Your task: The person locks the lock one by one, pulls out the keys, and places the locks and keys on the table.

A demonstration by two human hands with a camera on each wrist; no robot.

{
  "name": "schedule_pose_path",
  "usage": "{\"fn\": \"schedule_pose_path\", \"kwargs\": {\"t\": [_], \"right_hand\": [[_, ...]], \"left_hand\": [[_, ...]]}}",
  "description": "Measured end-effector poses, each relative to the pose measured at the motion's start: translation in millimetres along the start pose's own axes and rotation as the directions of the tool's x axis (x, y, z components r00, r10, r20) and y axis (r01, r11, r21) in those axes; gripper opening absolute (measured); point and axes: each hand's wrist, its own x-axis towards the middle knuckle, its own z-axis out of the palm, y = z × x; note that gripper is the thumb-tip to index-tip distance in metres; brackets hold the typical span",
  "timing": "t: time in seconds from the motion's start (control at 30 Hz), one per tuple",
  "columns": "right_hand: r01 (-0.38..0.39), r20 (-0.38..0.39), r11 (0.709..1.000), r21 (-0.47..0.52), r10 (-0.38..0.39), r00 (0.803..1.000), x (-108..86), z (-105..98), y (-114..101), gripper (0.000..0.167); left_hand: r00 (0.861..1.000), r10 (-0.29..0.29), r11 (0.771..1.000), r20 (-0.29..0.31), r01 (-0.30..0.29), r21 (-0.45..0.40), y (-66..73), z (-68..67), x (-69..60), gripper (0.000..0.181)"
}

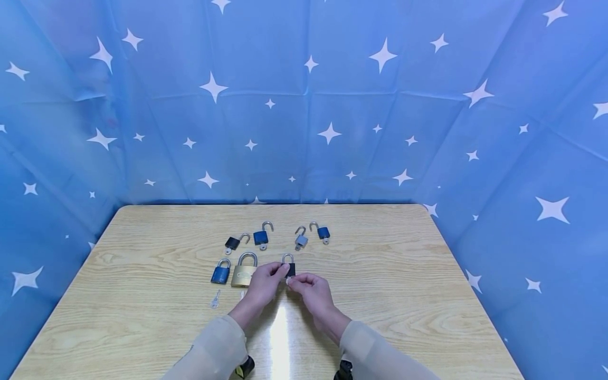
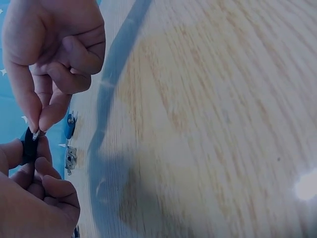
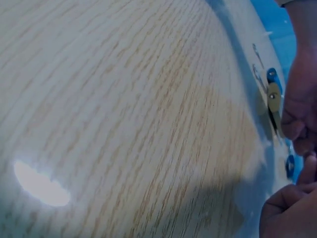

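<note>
Over the middle of the table, my left hand (image 1: pixel 261 289) grips a small black padlock (image 1: pixel 292 269) by its body, thumb on the front. The padlock's shackle points away from me and looks closed. From the right, my right hand (image 1: pixel 314 296) pinches a small silver key (image 2: pixel 36 134) between thumb and fingertips at the padlock's bottom end. Fingers cover much of the key, so how deep it sits cannot be told. A closed brass padlock (image 1: pixel 239 276) lies just left of my left hand, with a closed blue padlock (image 1: pixel 220 274) beside it.
Behind, padlocks with raised shackles and keys at their bottoms lie in a row: black (image 1: pixel 232 243), blue (image 1: pixel 260 237), grey (image 1: pixel 301 240) and blue (image 1: pixel 323 233). A loose key (image 1: pixel 216 299) lies near the closed blue padlock; another key (image 1: pixel 242 295) shows partly beside my left wrist.
</note>
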Motion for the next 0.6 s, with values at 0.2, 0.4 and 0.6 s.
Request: {"fn": "schedule_pose_path", "kwargs": {"t": [0.2, 0.4, 0.6], "right_hand": [[-0.011, -0.008, 0.999, -0.033, 0.010, 1.000, -0.6, 0.0, -0.6, 0.019], [-0.015, 0.005, 0.997, -0.071, 0.016, 1.000, -7.0, 2.2, 1.1, 0.017], [-0.007, 0.038, 0.998, -0.064, 0.009, 0.999, -11.3, 3.6, 1.0, 0.017]], "left_hand": [[1.000, 0.014, 1.000, -0.021, -0.014, 0.001, -0.4, 1.2, -1.1, 0.032], [0.998, 0.006, 0.999, -0.055, -0.004, 0.032, 0.0, -2.2, 0.4, 0.033], [0.998, 0.036, 0.997, -0.051, -0.033, 0.065, 2.6, -7.8, 4.4, 0.035]]}}
